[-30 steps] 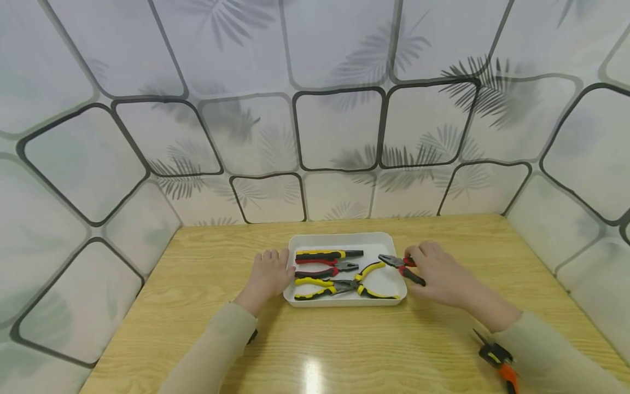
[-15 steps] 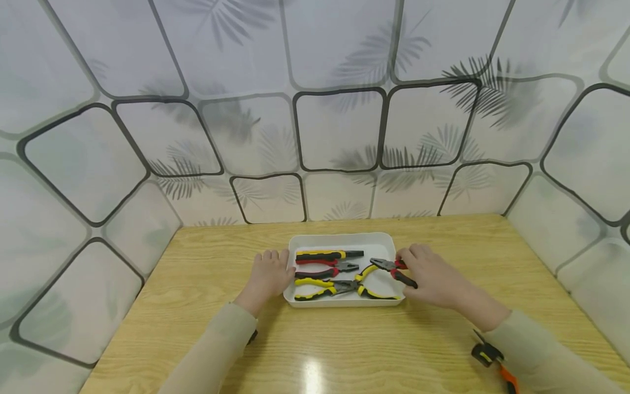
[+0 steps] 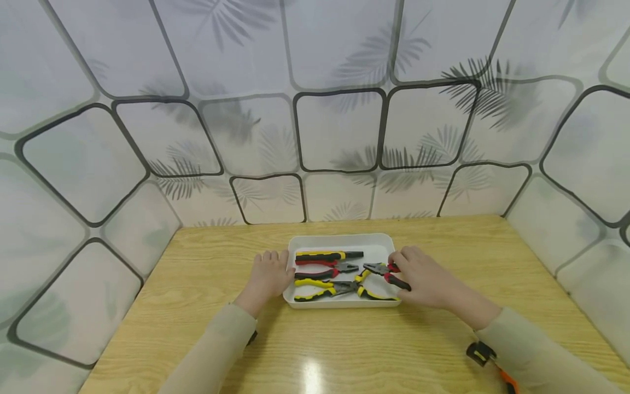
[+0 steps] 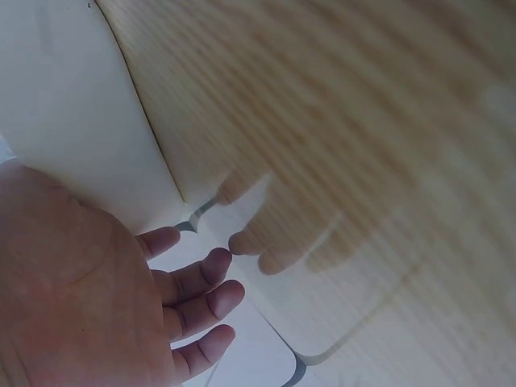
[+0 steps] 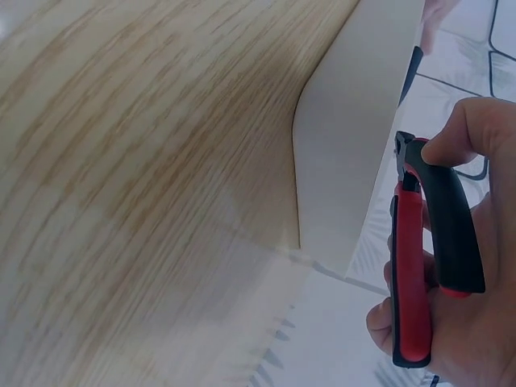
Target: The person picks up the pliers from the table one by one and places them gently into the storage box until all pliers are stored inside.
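In the head view, my left hand (image 3: pixel 266 275) rests at the left end of a white tray (image 3: pixel 339 304), its fingers relaxed and the thumb at the rim. My right hand (image 3: pixel 425 277) grips red-and-black pliers (image 3: pixel 397 282) by the handles over the tray's right end, jaws pointing left. The right wrist view shows the thumb on the black side of a handle. Inside the tray lie another pair of red-and-black pliers (image 3: pixel 331 272), a yellow-and-black handled tool (image 3: pixel 325 255) behind it, and yellow-and-black pliers (image 3: pixel 315 283) in front, whose jaws overlap a second yellow-handled pair (image 3: pixel 366 293).
The tray stands on a light wooden table (image 3: pixel 344 339) near its back edge. Patterned fabric walls (image 3: pixel 339 131) enclose the back and sides. A small black device (image 3: pixel 479 353) with an orange part hangs by the right sleeve.
My right hand has moved left with the pliers, bringing them further over the tray's right end. The left hand has stayed in place.
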The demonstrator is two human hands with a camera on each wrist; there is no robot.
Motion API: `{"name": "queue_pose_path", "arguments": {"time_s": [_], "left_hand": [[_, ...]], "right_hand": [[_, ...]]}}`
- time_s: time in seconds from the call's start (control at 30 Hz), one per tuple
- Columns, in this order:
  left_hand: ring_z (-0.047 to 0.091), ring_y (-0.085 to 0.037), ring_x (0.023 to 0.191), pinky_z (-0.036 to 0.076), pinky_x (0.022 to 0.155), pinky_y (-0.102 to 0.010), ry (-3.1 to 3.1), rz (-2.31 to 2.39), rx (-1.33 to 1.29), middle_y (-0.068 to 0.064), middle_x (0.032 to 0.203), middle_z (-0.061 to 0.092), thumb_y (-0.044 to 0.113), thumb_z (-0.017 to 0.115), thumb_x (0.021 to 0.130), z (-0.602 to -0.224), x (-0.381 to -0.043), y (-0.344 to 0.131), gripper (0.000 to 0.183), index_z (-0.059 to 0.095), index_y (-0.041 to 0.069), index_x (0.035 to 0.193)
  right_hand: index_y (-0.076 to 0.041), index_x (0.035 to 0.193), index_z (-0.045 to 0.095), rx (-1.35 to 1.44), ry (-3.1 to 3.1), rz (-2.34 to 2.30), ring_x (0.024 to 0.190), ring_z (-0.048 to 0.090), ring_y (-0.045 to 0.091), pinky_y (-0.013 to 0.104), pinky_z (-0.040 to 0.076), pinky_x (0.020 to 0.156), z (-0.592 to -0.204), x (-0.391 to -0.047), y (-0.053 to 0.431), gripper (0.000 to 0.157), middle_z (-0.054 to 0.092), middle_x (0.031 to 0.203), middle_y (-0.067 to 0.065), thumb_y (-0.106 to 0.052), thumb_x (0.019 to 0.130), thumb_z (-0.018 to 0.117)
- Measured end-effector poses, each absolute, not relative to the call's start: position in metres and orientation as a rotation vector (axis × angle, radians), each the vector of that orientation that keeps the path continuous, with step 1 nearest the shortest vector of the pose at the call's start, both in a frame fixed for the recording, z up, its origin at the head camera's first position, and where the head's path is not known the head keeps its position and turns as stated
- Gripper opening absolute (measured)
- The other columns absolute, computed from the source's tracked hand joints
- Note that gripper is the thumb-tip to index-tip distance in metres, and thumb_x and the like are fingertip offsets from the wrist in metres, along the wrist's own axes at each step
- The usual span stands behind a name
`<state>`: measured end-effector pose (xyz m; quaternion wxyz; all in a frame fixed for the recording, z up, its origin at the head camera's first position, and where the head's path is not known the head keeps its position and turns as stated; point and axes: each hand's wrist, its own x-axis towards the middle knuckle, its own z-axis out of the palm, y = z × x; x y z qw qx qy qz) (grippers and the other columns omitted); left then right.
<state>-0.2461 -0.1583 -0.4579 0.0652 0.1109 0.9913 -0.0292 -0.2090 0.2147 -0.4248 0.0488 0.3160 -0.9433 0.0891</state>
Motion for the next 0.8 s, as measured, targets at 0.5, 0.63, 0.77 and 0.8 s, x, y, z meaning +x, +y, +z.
{"name": "queue_pose_path", "arguments": {"time_s": [0.5, 0.63, 0.77, 0.8], "left_hand": [[0.056, -0.039, 0.125, 0.043, 0.109, -0.058, 2.992, -0.109, 0.338, -0.021, 0.126, 0.061, 0.043, 0.047, 0.111, -0.459, -0.246, -0.158, 0.053, 0.046, 0.004, 0.147], [0.055, -0.041, 0.128, 0.041, 0.112, -0.059, 2.985, -0.101, 0.337, -0.023, 0.128, 0.06, 0.043, 0.046, 0.111, -0.459, -0.247, -0.158, 0.054, 0.045, 0.003, 0.148], [0.055, -0.041, 0.129, 0.041, 0.112, -0.06, 2.979, -0.092, 0.331, -0.023, 0.129, 0.06, 0.043, 0.046, 0.111, -0.459, -0.247, -0.158, 0.055, 0.044, 0.003, 0.149], [0.055, -0.041, 0.129, 0.041, 0.112, -0.059, 2.977, -0.092, 0.33, -0.023, 0.13, 0.06, 0.043, 0.046, 0.111, -0.458, -0.247, -0.158, 0.055, 0.044, 0.003, 0.149]], "right_hand": [[-0.008, 0.126, 0.058, 1.042, -2.861, 0.23, 0.097, 0.046, 0.021, 0.038, 0.042, 0.079, -0.43, -0.214, 0.201, 0.048, 0.052, 0.107, 0.004, -0.023, 0.083, 0.073], [-0.008, 0.126, 0.058, 1.076, -2.837, 0.237, 0.096, 0.045, 0.02, 0.036, 0.04, 0.077, -0.432, -0.216, 0.198, 0.049, 0.051, 0.105, 0.003, -0.024, 0.083, 0.073], [-0.008, 0.126, 0.058, 1.102, -2.816, 0.247, 0.096, 0.046, 0.02, 0.036, 0.04, 0.077, -0.435, -0.219, 0.195, 0.049, 0.051, 0.105, 0.002, -0.025, 0.083, 0.072], [-0.008, 0.126, 0.059, 1.108, -2.808, 0.243, 0.096, 0.046, 0.019, 0.036, 0.04, 0.077, -0.435, -0.22, 0.194, 0.048, 0.051, 0.104, 0.002, -0.026, 0.083, 0.072]]}}
